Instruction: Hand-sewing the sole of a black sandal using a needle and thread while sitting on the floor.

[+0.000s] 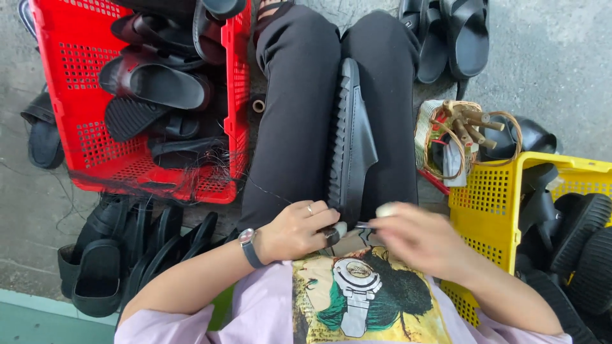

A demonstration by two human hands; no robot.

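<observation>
**Sandal on the lap, both hands at its near end**

Black slide sandal (352,137) lies lengthwise along the seated person's lap, resting in the gap between the two black-trousered legs (296,114), its ribbed sole edge turned to the left and its heel end toward the body. The left hand (296,230), wearing a ring and a wristwatch (248,245), is curled around that near end, fingers closed on the sandal's edge. The right hand (414,239) is blurred; its fingers are closed around a small tool with a pale handle (384,210) and a thin metal tip that points at the sandal just beside the left hand. What kind of tool it is cannot be told.

Left of the legs stands a red plastic crate (83,127) filled with dark sandals, with loose black threads trailing over its front rim. More black sandals (121,248) stand in a row on the concrete floor (554,57) below the crate. To the right, a small woven basket (440,143) holds wooden-handled tools, just beside a yellow crate (491,204) loaded with black sandals. Another pair of sandals (452,35) lies beyond the knees.
</observation>
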